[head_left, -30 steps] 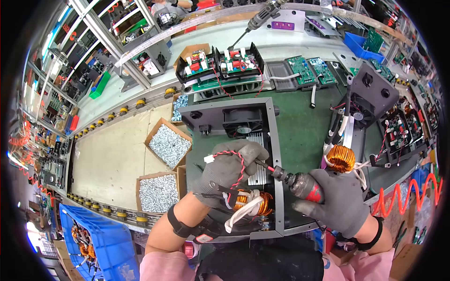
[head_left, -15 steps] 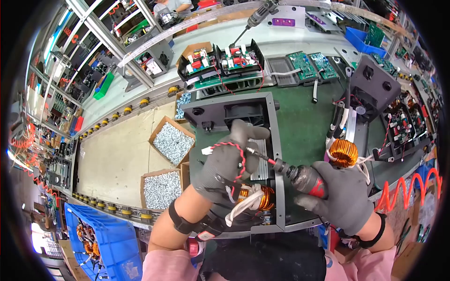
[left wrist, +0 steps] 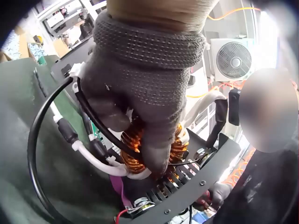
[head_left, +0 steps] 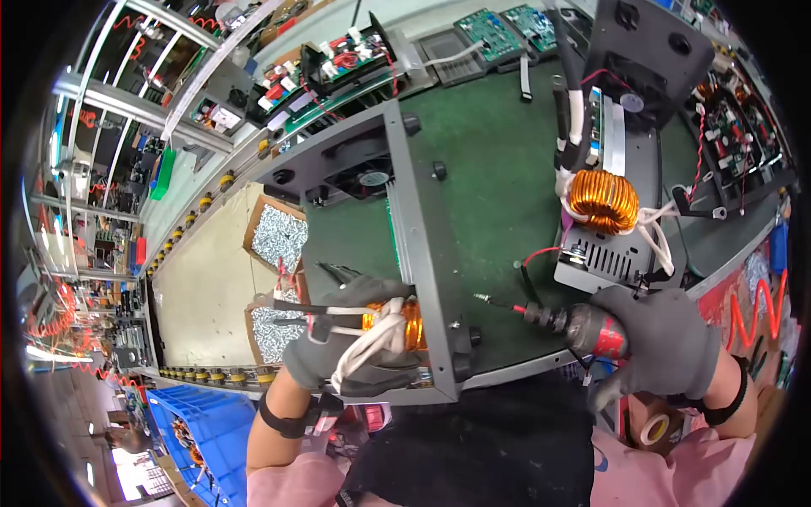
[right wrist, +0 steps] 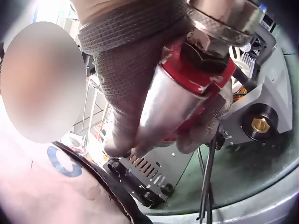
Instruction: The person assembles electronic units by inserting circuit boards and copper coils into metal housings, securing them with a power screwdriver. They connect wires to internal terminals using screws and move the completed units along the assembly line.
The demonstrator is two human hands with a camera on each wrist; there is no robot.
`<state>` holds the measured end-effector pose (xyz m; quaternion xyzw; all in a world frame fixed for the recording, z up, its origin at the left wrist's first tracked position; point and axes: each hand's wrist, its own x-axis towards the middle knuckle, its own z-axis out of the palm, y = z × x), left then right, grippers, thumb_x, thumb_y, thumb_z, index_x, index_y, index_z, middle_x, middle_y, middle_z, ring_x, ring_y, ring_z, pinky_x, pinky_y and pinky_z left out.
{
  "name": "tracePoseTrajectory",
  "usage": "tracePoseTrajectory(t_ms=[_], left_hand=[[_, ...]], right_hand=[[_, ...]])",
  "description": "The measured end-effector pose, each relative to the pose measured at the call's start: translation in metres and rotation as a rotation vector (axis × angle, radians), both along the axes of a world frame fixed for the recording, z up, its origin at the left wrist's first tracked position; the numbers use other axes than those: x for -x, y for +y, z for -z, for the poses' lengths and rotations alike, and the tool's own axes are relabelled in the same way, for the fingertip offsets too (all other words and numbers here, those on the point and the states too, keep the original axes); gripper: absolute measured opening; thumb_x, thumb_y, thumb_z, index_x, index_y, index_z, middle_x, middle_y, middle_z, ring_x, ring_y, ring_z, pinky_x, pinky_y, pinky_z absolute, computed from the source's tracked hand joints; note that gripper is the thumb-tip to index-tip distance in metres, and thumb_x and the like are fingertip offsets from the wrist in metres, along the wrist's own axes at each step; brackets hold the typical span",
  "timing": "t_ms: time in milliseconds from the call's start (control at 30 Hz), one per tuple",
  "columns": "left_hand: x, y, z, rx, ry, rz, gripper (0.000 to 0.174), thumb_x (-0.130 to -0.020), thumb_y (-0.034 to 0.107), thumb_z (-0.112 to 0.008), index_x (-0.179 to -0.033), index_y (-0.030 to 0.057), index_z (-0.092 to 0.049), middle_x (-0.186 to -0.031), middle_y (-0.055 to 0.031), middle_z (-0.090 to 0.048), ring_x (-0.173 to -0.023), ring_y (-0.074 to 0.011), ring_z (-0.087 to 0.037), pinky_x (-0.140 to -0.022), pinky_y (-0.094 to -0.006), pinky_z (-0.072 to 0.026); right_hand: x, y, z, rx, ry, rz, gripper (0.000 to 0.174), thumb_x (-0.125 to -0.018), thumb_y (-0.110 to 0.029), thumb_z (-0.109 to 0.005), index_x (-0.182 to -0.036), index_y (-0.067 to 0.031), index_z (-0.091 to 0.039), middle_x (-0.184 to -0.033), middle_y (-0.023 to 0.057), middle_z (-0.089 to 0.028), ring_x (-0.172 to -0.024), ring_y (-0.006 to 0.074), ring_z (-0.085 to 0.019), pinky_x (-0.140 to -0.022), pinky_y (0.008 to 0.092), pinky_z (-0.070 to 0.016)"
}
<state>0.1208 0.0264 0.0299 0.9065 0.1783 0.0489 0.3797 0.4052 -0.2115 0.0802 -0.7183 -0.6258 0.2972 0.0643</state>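
Observation:
In the head view, my gloved left hand (head_left: 312,362) is at the near end of a grey metal chassis (head_left: 420,253). Its fingers curl over a copper-wound toroid coil (left wrist: 133,147), seen close up in the left wrist view. White-sleeved leads (head_left: 372,342) with black ends cross in front of that hand. My gloved right hand (head_left: 672,342) grips a power screwdriver (head_left: 591,329) with a red band, its bit pointing left toward the chassis wall, over the green mat (head_left: 494,211). The right wrist view shows the fingers wrapped around the driver's metal and red body (right wrist: 173,98).
Boxes of screws (head_left: 279,235) stand left of the chassis. To the right is a second chassis (head_left: 591,275) with its own coil (head_left: 603,203). Circuit boards (head_left: 490,35) lie at the back. A blue crate (head_left: 215,431) sits below left, and a red coiled hose (head_left: 756,317) hangs right.
The driver's bit has left the chassis interior and moved right, outside its wall. My left hand has gone from beside the bit to the coil. The whole head view has shifted and tilted.

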Motion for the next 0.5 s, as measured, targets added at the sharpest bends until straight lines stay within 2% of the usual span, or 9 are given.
tracePoseTrajectory(t_ms=[33, 67, 100, 133, 167, 200, 300, 467, 500], left_hand=[[0.001, -0.003, 0.003, 0.1, 0.089, -0.117, 0.031, -0.075, 0.013, -0.069, -0.103, 0.0014, -0.064, -0.094, -0.0135, -0.065, -0.082, -0.0256, -0.063, -0.072, -0.0333, -0.0506], [-0.003, -0.009, 0.004, 0.082, -0.012, -0.146, 0.025, -0.075, 0.011, -0.066, -0.098, 0.0017, -0.066, -0.086, -0.0121, -0.065, -0.073, -0.0255, -0.063, -0.069, -0.0331, -0.0505], [-0.005, -0.009, 0.004, 0.085, 0.015, -0.138, 0.025, -0.075, 0.011, -0.066, -0.098, 0.0017, -0.066, -0.086, -0.0121, -0.065, -0.073, -0.0255, -0.063, -0.069, -0.0331, -0.0505], [-0.002, -0.007, 0.004, -0.027, 0.002, -0.09, 0.026, -0.075, 0.014, -0.064, -0.098, 0.0022, -0.066, -0.085, -0.012, -0.064, -0.074, -0.0259, -0.062, -0.068, -0.0337, -0.0499], [0.0, -0.006, 0.004, -0.138, -0.01, -0.042, 0.028, -0.075, 0.016, -0.063, -0.099, 0.0027, -0.065, -0.084, -0.0118, -0.063, -0.074, -0.0263, -0.061, -0.067, -0.0342, -0.0493], [-0.01, -0.009, -0.01, -0.133, 0.021, -0.054, 0.029, -0.074, 0.018, -0.063, -0.099, 0.0034, -0.065, -0.085, -0.0119, -0.063, -0.076, -0.028, -0.061, -0.067, -0.0356, -0.0487], [-0.006, -0.011, -0.002, -0.208, 0.024, -0.079, 0.032, -0.073, 0.02, -0.065, -0.1, 0.0033, -0.065, -0.086, -0.013, -0.063, -0.076, -0.0304, -0.06, -0.068, -0.0367, -0.0487], [-0.007, -0.007, 0.001, -0.132, 0.007, -0.04, 0.033, -0.076, 0.023, -0.067, -0.102, 0.0029, -0.065, -0.087, -0.0134, -0.063, -0.079, -0.0316, -0.06, -0.071, -0.0371, -0.0493], [0.0, -0.004, 0.01, 0.008, 0.049, -0.13, 0.034, -0.077, 0.025, -0.068, -0.102, 0.0029, -0.064, -0.087, -0.0128, -0.063, -0.079, -0.0312, -0.061, -0.071, -0.0372, -0.0492]], right_hand=[[-0.001, 0.0, 0.002, 0.0, 0.013, 0.006, 0.083, -0.051, -0.056, -0.083, -0.111, -0.0073, -0.052, -0.066, 0.013, -0.063, -0.065, 0.0352, -0.065, -0.059, 0.0428, -0.0496], [0.0, 0.003, 0.003, 0.024, -0.027, -0.032, 0.076, -0.056, -0.053, -0.081, -0.109, -0.0074, -0.052, -0.066, 0.0127, -0.063, -0.064, 0.0344, -0.065, -0.059, 0.0421, -0.0493], [-0.002, 0.004, 0.006, 0.052, -0.054, -0.067, 0.07, -0.06, -0.051, -0.079, -0.107, -0.0074, -0.051, -0.066, 0.0124, -0.063, -0.063, 0.0336, -0.064, -0.058, 0.0415, -0.049], [-0.002, 0.007, 0.004, 0.053, -0.031, -0.098, 0.057, -0.067, -0.046, -0.075, -0.102, -0.0076, -0.05, -0.066, 0.011, -0.063, -0.061, 0.0311, -0.064, -0.055, 0.0404, -0.0486], [-0.001, 0.009, 0.006, 0.057, -0.019, -0.097, 0.057, -0.067, -0.046, -0.075, -0.102, -0.0076, -0.05, -0.066, 0.011, -0.063, -0.061, 0.0311, -0.064, -0.055, 0.0404, -0.0486], [-0.001, 0.011, 0.007, 0.08, -0.026, -0.118, 0.056, -0.068, -0.045, -0.075, -0.101, -0.0074, -0.05, -0.066, 0.0104, -0.063, -0.061, 0.0302, -0.065, -0.054, 0.0407, -0.0486], [0.001, 0.016, 0.009, 0.098, -0.043, -0.155, 0.053, -0.069, -0.043, -0.075, -0.099, -0.007, -0.051, -0.066, 0.0098, -0.064, -0.061, 0.0285, -0.065, -0.053, 0.0409, -0.0488], [0.004, 0.02, 0.008, 0.095, -0.104, -0.175, 0.05, -0.07, -0.042, -0.075, -0.097, -0.0068, -0.052, -0.066, 0.0094, -0.064, -0.061, 0.0278, -0.065, -0.053, 0.0403, -0.0494], [0.005, 0.021, 0.007, 0.124, -0.115, -0.177, 0.05, -0.07, -0.042, -0.074, -0.098, -0.0071, -0.052, -0.065, 0.0091, -0.063, -0.061, 0.0276, -0.065, -0.053, 0.0404, -0.0495]])
